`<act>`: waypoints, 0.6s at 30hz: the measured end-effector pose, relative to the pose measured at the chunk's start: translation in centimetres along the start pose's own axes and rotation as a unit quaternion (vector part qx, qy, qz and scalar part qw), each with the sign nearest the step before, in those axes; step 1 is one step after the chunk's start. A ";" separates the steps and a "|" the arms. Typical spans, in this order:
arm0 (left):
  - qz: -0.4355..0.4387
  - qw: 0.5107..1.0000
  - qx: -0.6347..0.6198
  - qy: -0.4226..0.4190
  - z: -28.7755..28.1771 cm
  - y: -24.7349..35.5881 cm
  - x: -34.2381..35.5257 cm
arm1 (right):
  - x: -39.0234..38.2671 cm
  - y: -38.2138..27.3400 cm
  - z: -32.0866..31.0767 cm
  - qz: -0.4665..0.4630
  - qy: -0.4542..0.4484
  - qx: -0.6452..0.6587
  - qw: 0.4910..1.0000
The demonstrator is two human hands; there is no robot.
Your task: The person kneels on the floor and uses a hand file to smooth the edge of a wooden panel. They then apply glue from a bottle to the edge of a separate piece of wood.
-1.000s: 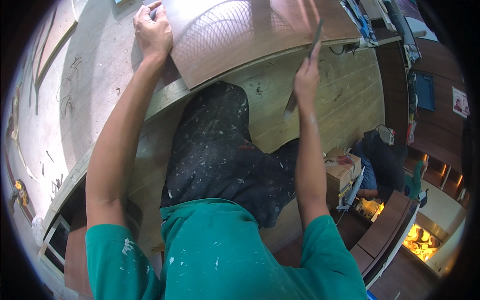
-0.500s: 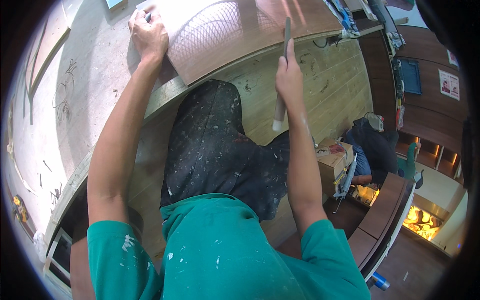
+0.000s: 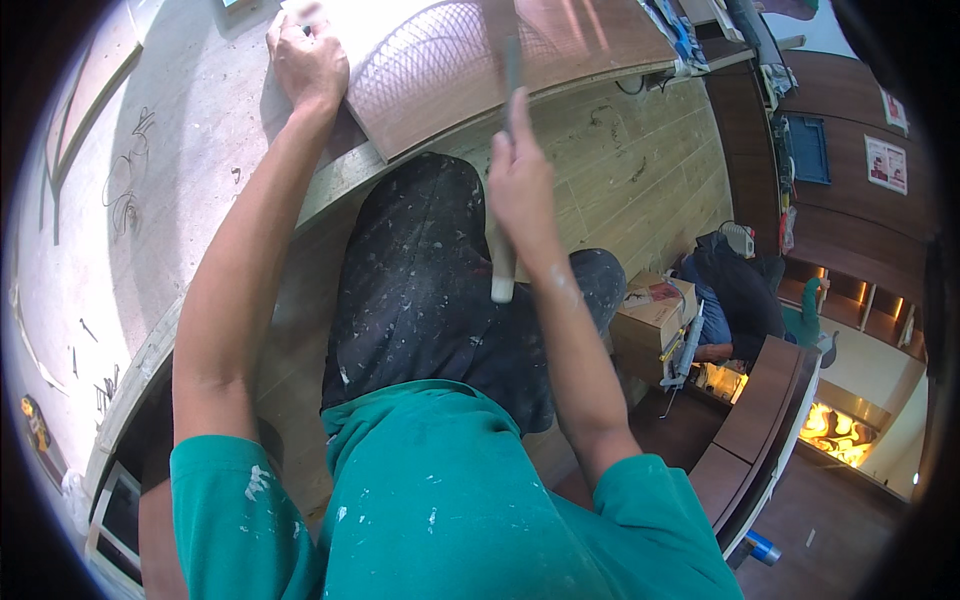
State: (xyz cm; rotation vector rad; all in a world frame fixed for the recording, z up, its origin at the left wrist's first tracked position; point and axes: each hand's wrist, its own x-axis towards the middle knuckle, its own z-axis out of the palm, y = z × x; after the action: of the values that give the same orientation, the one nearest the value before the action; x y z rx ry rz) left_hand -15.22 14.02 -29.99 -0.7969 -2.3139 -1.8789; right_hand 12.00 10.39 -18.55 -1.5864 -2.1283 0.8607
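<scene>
At a pale worktop (image 3: 200, 155) bearing a tangle of thin wire (image 3: 122, 205), a worker's left hand (image 3: 310, 65) is set by the left edge of a glossy brown board (image 3: 440, 85), fingers curled nearly closed around a small dark object (image 3: 306, 30) I cannot make out. The board lies flat on the worktop, its near side close to a knee in paint-flecked trousers (image 3: 430, 210). Farther right, the right hand (image 3: 522, 190) is wrapped firmly about the middle of a long, slim tool (image 3: 503, 275), its pale butt angled toward the lap, its upper end blurred over the board. Good form here, to my eye: left fingertips clear of the tool's path, small object steady, wrist loose, butt away from the thigh. At far right, a cardboard box (image 3: 655, 310) stands near a crouching person (image 3: 740, 285), reason enough for compact strokes.
</scene>
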 end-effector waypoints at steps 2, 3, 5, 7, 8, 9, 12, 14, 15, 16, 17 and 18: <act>0.009 1.000 -0.004 0.013 0.4 -0.1 -0.1 | -4.1 -0.7 2.5 -0.100 -0.021 0.022 0.995; 0.005 1.000 -0.004 0.005 0.4 -0.3 0.0 | -6.5 -0.8 3.8 -0.107 -0.053 0.030 0.992; 0.002 1.000 -0.005 -0.012 0.1 -1.1 0.5 | -7.3 -1.0 4.4 -0.127 -0.072 0.042 0.988; -0.023 1.000 -0.011 0.001 -0.1 0.5 0.3 | -5.2 -0.7 3.0 -0.099 -0.051 0.038 0.993; -0.038 0.999 -0.014 0.009 -0.3 1.1 0.1 | -3.9 -0.8 2.0 -0.063 -0.044 0.032 0.997; -0.033 0.999 -0.011 0.011 -0.3 1.0 -0.1 | -2.3 -0.6 1.5 -0.050 -0.033 0.029 0.998; -0.005 1.000 0.002 0.018 -0.1 0.5 0.1 | -3.2 -1.1 2.2 -0.066 -0.042 0.023 0.997; 0.029 0.999 0.016 0.020 0.3 -0.2 0.1 | -6.5 -1.8 3.4 -0.083 -0.085 0.033 0.992; 0.012 1.000 0.009 0.019 0.2 0.4 0.1 | -7.5 -1.6 3.3 -0.091 -0.106 0.018 0.990; -0.006 1.000 0.002 0.018 0.2 1.0 0.0 | -7.9 -1.5 3.3 -0.099 -0.127 0.003 0.987; -0.024 1.000 -0.005 0.013 -0.1 1.4 -0.3 | -6.9 -1.0 3.1 -0.125 -0.089 0.010 0.988; -0.026 1.000 -0.016 0.007 -0.3 1.4 -0.2 | -5.1 -0.3 2.5 -0.151 -0.052 0.018 0.987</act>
State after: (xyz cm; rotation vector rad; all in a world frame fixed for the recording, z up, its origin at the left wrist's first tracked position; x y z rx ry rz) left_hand -14.50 13.88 -28.71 -0.7305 -2.3228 -1.9414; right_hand 11.90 4.82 -19.87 -1.1817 -2.3320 0.8865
